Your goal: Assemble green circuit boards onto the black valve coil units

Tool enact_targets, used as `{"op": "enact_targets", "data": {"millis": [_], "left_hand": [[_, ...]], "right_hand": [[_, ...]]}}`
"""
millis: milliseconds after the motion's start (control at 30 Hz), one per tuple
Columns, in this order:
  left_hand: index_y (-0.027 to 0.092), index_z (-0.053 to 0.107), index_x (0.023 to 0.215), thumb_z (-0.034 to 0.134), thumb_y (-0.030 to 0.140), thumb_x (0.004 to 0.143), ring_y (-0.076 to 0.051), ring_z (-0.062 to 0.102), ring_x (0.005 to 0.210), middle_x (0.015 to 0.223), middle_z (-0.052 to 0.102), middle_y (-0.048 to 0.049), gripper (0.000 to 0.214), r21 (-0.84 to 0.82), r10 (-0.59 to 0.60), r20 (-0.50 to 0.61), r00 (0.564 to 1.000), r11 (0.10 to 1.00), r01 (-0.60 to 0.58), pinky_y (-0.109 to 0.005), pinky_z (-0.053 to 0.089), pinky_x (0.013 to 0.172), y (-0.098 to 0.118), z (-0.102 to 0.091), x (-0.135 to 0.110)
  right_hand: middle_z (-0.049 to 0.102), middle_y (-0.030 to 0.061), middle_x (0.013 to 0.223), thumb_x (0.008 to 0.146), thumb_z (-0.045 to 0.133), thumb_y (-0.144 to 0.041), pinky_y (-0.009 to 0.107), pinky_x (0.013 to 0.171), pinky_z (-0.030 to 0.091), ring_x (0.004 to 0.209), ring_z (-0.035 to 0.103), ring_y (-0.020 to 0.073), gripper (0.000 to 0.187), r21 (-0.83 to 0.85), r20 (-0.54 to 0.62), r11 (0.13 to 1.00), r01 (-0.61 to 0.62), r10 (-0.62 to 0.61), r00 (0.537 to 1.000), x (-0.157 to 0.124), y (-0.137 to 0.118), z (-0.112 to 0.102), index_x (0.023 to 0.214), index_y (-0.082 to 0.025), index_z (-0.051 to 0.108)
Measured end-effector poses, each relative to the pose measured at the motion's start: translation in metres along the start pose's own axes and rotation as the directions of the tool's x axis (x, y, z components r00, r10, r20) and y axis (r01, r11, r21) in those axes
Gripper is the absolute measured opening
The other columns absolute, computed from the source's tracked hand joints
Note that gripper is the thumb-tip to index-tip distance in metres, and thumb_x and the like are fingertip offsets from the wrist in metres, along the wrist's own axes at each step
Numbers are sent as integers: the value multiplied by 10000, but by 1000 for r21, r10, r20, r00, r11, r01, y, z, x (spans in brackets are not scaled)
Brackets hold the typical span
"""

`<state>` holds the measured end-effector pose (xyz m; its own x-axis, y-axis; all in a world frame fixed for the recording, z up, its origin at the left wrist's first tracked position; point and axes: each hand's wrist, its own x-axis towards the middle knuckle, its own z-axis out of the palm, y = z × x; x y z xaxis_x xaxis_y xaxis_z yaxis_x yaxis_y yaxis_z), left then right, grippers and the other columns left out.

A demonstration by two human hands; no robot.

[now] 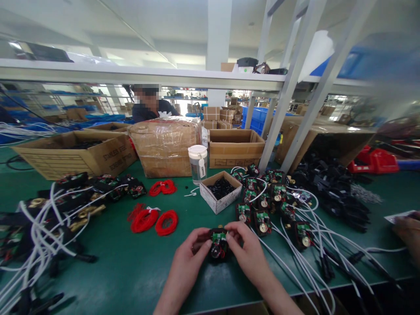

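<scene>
Both my hands hold one small black module (pixel 218 247) with a green circuit board and a round metal part, just above the green table (pixel 131 271) near its front edge. My left hand (pixel 192 258) grips its left side with curled fingers. My right hand (pixel 247 251) pinches its top right. Several similar modules (pixel 262 221) with white cables lie just to the right. A small open cardboard box of black parts (pixel 220 190) stands behind my hands.
Red wire coils (pixel 154 218) lie left of centre. A heap of modules with white cables and brass fittings (pixel 49 210) fills the left. A white-lidded jar (pixel 198 164), cardboard boxes (pixel 166 146) and a black parts pile (pixel 331 192) stand behind. A co-worker sits beyond; another person's hand (pixel 408 236) shows at right.
</scene>
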<state>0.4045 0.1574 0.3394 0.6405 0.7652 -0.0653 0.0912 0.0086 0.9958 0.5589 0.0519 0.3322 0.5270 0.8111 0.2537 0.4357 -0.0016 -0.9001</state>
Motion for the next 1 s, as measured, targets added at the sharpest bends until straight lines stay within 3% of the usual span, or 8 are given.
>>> {"op": "enact_targets", "data": {"millis": [333, 633, 867, 1000], "left_hand": [[202, 709, 1118, 679, 386, 822, -267, 721, 1089, 1175, 770, -101, 350, -16, -1, 34, 999, 1000, 2, -386, 545, 1002, -4, -4, -3], [191, 698, 1135, 686, 443, 814, -278, 731, 1043, 1156, 771, -118, 409, -20, -13, -70, 997, 1000, 12, -408, 569, 953, -11, 6, -7], [213, 689, 1182, 604, 437, 867, -277, 699, 1129, 1245, 740, -106, 396, 145, 57, -173, 983, 989, -32, -441, 517, 1039, -22, 13, -14], [219, 690, 1183, 580, 416, 869, -272, 703, 1120, 1245, 741, -103, 387, 194, 76, -129, 989, 980, -50, -446, 525, 1032, -26, 9, -14]], "right_hand": [[635, 19, 952, 868, 536, -153, 306, 720, 513, 801, 607, 176, 336, -10, 59, 1000, -5, 5, 998, -8, 3, -3, 1165, -249, 660], [600, -3, 947, 801, 526, -93, 297, 705, 496, 747, 569, 155, 525, 25, 98, 997, -72, 69, 993, -18, 8, 2, 1297, -258, 582], [587, 1, 964, 798, 533, -99, 295, 707, 483, 742, 554, 152, 566, 23, 126, 993, -118, 115, 985, -22, 7, 5, 1341, -259, 545], [579, -2, 968, 764, 544, -77, 292, 709, 472, 749, 545, 150, 641, 11, 130, 992, -129, 127, 983, -24, 10, 6, 1376, -268, 523]]}}
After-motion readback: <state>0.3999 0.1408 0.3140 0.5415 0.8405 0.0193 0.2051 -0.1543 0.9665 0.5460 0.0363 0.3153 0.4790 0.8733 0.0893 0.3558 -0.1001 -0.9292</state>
